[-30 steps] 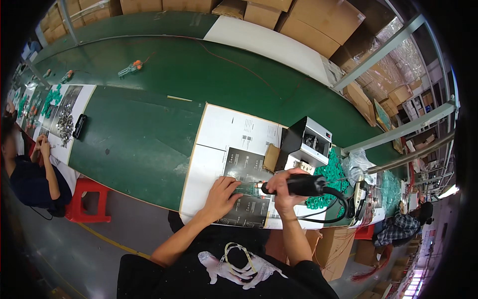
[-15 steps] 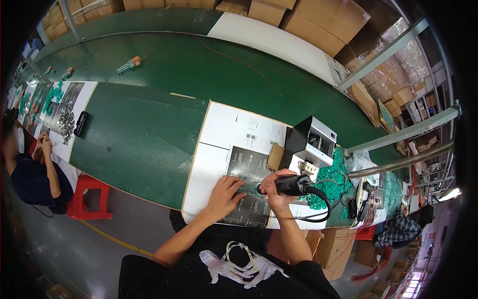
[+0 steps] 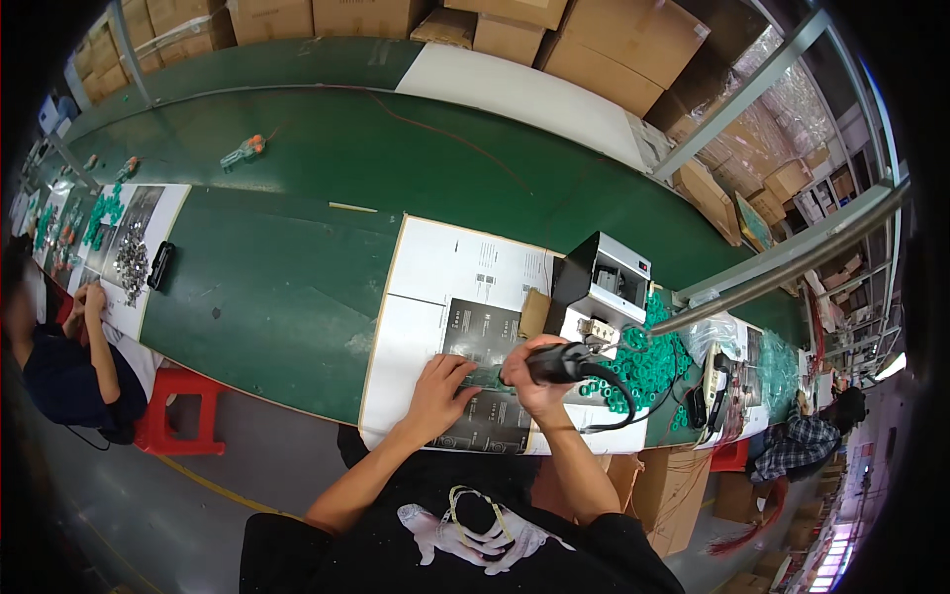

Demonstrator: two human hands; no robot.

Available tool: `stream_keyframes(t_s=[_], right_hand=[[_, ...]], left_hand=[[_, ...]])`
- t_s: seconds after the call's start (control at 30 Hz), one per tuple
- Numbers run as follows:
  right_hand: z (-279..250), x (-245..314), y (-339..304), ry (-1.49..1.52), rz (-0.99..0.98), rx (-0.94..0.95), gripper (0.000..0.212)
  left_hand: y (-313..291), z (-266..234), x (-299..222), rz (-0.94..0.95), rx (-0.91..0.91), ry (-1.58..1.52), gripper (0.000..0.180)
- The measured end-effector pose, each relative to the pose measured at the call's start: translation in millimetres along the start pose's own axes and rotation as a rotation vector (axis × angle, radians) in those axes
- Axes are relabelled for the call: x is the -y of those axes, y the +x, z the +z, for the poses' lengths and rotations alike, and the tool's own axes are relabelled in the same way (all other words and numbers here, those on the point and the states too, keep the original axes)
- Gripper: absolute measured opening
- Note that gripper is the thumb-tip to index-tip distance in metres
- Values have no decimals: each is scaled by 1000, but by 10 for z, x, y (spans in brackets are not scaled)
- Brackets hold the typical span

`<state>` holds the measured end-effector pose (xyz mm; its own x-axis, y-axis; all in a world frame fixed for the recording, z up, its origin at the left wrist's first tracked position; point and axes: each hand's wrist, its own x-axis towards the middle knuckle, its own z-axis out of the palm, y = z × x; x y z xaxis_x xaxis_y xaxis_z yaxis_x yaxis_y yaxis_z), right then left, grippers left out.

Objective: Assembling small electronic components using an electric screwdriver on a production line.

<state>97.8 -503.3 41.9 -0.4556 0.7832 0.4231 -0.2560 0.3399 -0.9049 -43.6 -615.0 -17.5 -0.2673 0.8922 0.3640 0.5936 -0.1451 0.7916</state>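
My right hand [image 3: 534, 393] grips a black corded electric screwdriver [image 3: 559, 364], held tilted with its working end toward my left hand. A black cable loops from its back end. Fingers and thumb of my left hand [image 3: 435, 399] press on a small clear greenish part [image 3: 485, 377], mostly hidden between the hands. The part rests on a dark printed sheet [image 3: 483, 332] over white board. Just beyond my right hand stands a black and silver box-shaped machine [image 3: 606, 282]. Many green ring-like pieces [image 3: 648, 368] lie heaped beside it.
A brown cardboard piece [image 3: 533, 313] leans by the machine. A metal flexible conduit [image 3: 782, 267] crosses at the right. Farther right lie a power strip [image 3: 714, 386] and clear plastic bags [image 3: 708, 337]. A co-worker [image 3: 79, 346] sits at the left by a red stool [image 3: 183, 416].
The view has shifted slightly. The screwdriver and my right hand have moved a little left, toward my left hand. Both hands keep their hold.
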Motion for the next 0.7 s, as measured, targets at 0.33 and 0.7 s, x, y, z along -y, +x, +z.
stream_keyframes(t_s=[0.33, 0.7], right_hand=[[-500, 1143, 206, 167, -263, -350, 37], [-938, 1222, -618, 10, -99, -442, 47]], left_hand=[[262, -16, -255, 154, 170, 184, 50], [2327, -1030, 810, 193, -13, 418, 32]])
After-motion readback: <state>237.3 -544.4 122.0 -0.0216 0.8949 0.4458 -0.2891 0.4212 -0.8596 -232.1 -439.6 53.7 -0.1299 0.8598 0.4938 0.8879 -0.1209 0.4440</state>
